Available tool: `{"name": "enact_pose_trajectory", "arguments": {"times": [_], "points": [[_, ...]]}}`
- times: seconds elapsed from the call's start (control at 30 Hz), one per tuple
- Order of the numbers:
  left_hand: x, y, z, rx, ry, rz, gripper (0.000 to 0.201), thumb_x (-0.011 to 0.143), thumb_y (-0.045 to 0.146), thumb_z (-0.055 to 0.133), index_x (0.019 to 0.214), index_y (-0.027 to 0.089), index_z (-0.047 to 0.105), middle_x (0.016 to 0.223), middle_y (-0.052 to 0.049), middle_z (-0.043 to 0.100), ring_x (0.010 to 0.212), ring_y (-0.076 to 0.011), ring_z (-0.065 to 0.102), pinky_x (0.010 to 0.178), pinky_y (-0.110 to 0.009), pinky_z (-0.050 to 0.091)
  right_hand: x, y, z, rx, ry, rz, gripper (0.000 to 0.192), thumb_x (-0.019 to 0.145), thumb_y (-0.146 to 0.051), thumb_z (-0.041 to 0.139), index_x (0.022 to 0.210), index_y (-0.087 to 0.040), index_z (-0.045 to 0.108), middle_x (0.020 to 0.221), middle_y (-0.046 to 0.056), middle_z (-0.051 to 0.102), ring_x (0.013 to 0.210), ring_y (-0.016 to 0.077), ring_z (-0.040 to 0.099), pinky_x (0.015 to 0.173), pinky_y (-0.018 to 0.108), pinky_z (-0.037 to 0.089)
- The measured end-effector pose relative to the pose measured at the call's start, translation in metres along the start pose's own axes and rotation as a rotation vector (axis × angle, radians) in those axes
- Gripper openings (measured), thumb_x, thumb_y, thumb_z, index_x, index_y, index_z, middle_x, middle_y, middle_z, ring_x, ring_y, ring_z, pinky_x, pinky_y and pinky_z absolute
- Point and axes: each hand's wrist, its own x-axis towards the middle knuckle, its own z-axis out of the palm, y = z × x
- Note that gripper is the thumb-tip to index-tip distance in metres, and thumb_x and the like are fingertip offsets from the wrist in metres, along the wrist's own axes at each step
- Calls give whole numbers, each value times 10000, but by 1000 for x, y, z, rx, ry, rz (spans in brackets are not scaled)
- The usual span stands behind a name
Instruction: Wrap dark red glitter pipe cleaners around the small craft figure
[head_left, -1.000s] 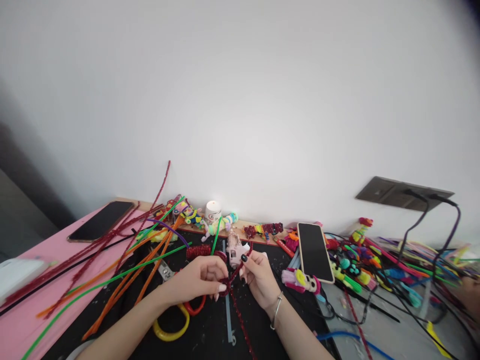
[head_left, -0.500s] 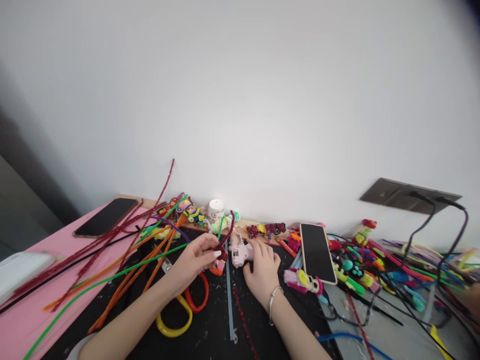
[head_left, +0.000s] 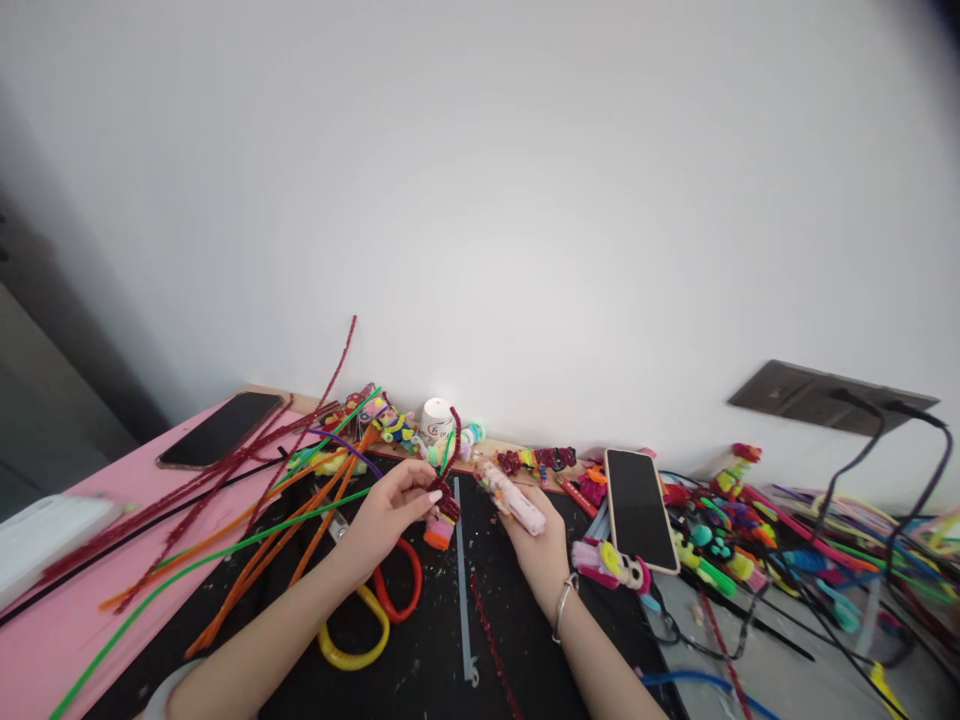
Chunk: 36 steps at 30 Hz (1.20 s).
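Between the fingers of my left hand (head_left: 397, 505) is a small pipe-cleaner figure (head_left: 444, 520), dark red on top with pink and orange at its lower end. A dark red stem rises from it. My right hand (head_left: 541, 540) grips a pale pink glue gun (head_left: 517, 503), its nozzle end toward the wall. Part of the gun is hidden by the fingers. A thin grey strip (head_left: 462, 590) lies on the black mat (head_left: 427, 660) between my hands. Below my left wrist are scissors with a yellow and red handle (head_left: 352, 655).
Orange pipe cleaners (head_left: 247, 590) and dark red ones spread across the pink surface (head_left: 112, 600) at left, near a dark phone (head_left: 221, 430). A white paper cup (head_left: 436, 418) stands by the wall. At right lie another phone (head_left: 637, 510), a pink doll figure (head_left: 609, 566) and tangled cables.
My right hand has closed around the glue gun, lifted it and turned it. My left hand keeps the figure in nearly the same place, with more of its pink and orange end showing.
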Motion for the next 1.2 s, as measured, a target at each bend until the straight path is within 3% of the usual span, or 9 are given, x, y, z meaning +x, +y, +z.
{"name": "enact_pose_trajectory", "arguments": {"times": [0.1, 0.23, 0.8, 1.2], "points": [[2, 0, -1, 7, 47, 14, 319, 702, 338, 809, 905, 191, 611, 843, 20, 616, 666, -130, 604, 646, -282, 537, 1, -2, 2, 189, -37, 88, 96, 718, -186, 710, 811, -209, 703, 796, 21, 728, 693, 190, 637, 661, 276, 502], [3, 0, -1, 7, 29, 12, 323, 691, 329, 808, 903, 186, 611, 832, 12, 626, 665, -138, 608, 652, -290, 536, 1, -2, 5, 270, -95, 144, 141, 630, -123, 745, 714, -217, 681, 674, -23, 705, 598, 160, 601, 581, 244, 491], [1, 3, 1, 48, -27, -20, 303, 687, 331, 808, 877, 188, 619, 821, 12, 622, 677, -150, 614, 665, -297, 526, 1, -2, 4, 306, -117, 134, 117, 658, -221, 790, 676, -237, 676, 681, 13, 736, 664, 216, 666, 605, 293, 539], [0, 4, 1, 45, -26, -21, 298, 684, 327, 812, 873, 189, 629, 812, 7, 631, 721, -161, 613, 681, -292, 528, 1, 0, 5, 307, -121, 122, 111, 658, -164, 779, 704, -242, 717, 707, 9, 758, 701, 224, 688, 626, 303, 560]]}}
